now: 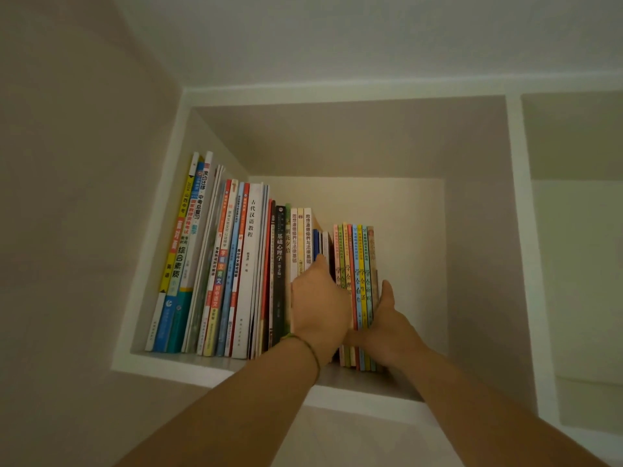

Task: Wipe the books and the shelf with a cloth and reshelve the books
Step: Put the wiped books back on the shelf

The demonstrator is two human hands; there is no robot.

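Observation:
A white shelf compartment (pixel 215 367) holds a row of upright books (pixel 249 264) along its left and middle. At the right end of the row stands a set of thin colourful books (pixel 357 254). My right hand (pixel 387 318) holds this set from its right side, thumb up along the outer cover. My left hand (pixel 320 301) lies flat against the spines to the left of the set, fingers reaching into the gap beside a blue book (pixel 316 242). No cloth is in view.
The right part of the compartment (pixel 411 264) has bare back wall and floor. Another white compartment (pixel 580 230) lies to the right behind a divider. A plain wall (pixel 67 197) runs along the left.

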